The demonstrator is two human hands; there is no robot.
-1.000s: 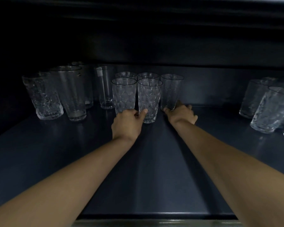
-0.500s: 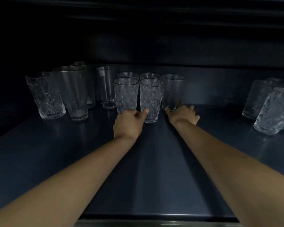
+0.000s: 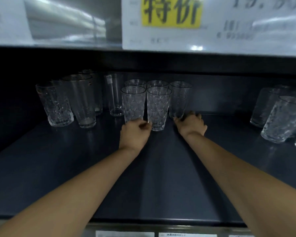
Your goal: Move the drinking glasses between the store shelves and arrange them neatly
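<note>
A cluster of patterned drinking glasses stands mid-shelf on the dark shelf. My left hand holds the base of the front-left glass, its thumb tucked between that glass and the front-middle glass. My right hand curls round the base of the rightmost glass of the cluster. Two more glasses stand behind the front pair, mostly hidden.
Taller and textured glasses stand at the left, and textured glasses at the far right. The edge of the shelf above carries a white and yellow price sign. Price labels line the front edge.
The view has tilted up, so the upper shelf edge and its sign show. Both hands stay at the glass bases; my left thumb has drawn in slightly.
</note>
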